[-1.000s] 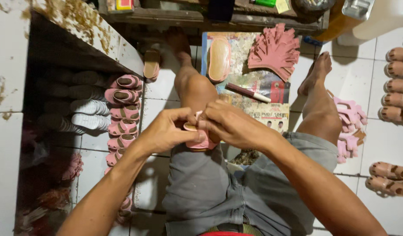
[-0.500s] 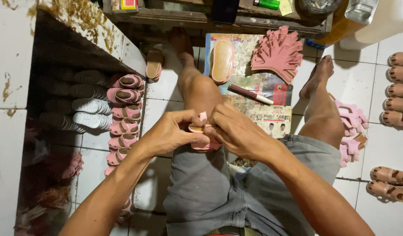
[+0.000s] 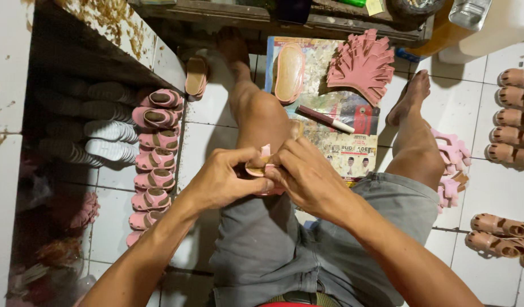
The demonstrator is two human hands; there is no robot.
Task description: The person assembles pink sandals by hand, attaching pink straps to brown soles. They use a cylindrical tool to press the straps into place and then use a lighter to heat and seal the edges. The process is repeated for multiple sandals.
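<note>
I look down on a white tiled floor (image 3: 216, 122), stained and dim toward the left, where a dark recess under a grimy shelf (image 3: 111, 25) holds rows of pale soles (image 3: 97, 133). A low wooden bench (image 3: 285, 20) crosses the top of the view.

My legs are stretched out over the tiles, in grey shorts (image 3: 307, 239). Both hands meet above my left thigh. The left hand (image 3: 222, 182) and right hand (image 3: 307, 179) have their fingers pinched together on a small pink sandal piece (image 3: 262, 167), which sits between the thumbs, mostly covered by them; I cannot tell its full shape.

A printed paper sheet (image 3: 353, 145) lies between my legs, bearing a tan insole (image 3: 289, 73), a fan of pink strap cutouts (image 3: 361, 62) and a dark brush (image 3: 327, 119) with a white tip. Left of my leg a column of finished pink sandals (image 3: 154, 150) runs along the recess edge, and one tan sandal (image 3: 195, 77) sits by my left foot. More pink cutouts (image 3: 452, 165) lie beside my right knee. Rows of tan sandals (image 3: 515, 116) line the right edge, well apart from my hands. A clear jar (image 3: 469, 11) stands at the top right.
</note>
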